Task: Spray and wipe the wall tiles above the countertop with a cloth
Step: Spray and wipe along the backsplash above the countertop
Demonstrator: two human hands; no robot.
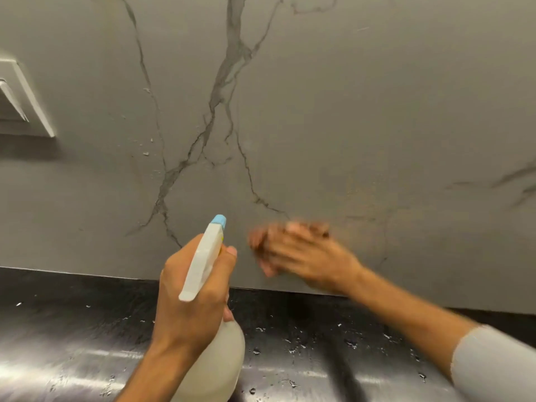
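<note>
Spray bottle (213, 285) within left fingers (229, 253), upright.

1. Wall tiles (348, 111): grey, marble-veined, smooth, matt.
2. Countertop (87, 343): black, polished, glossy, flecked with droplets.
3. Spray bottle (214, 367): translucent plastic; white trigger head, blue nozzle tip.
4. Sleeve (493, 361): grey fabric.

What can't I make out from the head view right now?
- Cloth: not discernible; the right hand is motion-blurred against the wall tiles.
- Spray bottle: trigger and neck hidden by the left hand; its base is cut off by the bottom edge.
- White fixture on the wall: cut off by the left edge, so its type is unclear.
- Countertop: front part cropped by the bottom edge.
</note>
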